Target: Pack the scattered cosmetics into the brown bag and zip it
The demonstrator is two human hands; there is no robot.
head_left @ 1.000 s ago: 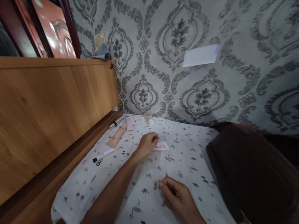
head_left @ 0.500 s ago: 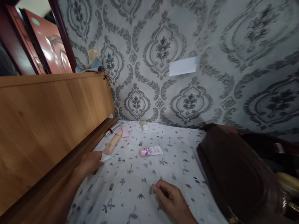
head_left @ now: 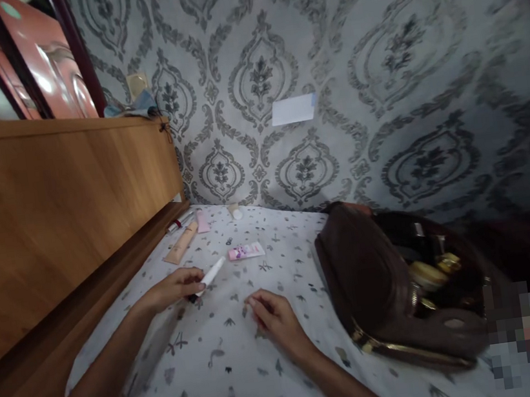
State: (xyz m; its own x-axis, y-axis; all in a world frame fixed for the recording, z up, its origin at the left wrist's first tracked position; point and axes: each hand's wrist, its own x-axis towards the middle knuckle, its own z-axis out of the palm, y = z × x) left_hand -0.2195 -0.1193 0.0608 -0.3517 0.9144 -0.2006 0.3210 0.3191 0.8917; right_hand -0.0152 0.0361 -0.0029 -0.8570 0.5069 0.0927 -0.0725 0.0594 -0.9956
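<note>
My left hand (head_left: 176,287) is closed around a slim white tube with a black cap (head_left: 212,273), held just above the patterned sheet and slanting up to the right. Close by on the right, my right hand (head_left: 275,317) hovers over the sheet with its fingers curled in and the thumb near the fingertips; nothing shows in it. Beyond both hands lies a pink and white tube (head_left: 246,251). A beige tube (head_left: 182,243) rests farther left, near a small pink tube (head_left: 201,221) and a clear, red-banded slim tube (head_left: 178,224).
On the right stands an open dark brown bag (head_left: 368,276) with gold-capped items inside. A small beige container with a white end (head_left: 235,211) lies by the wall. The wooden board (head_left: 62,179) borders the left side of the white patterned sheet (head_left: 250,383).
My left hand has lifted the white tube from beside the beige tube and brought it right, toward my right hand. The view has turned right, showing more of the bag.
</note>
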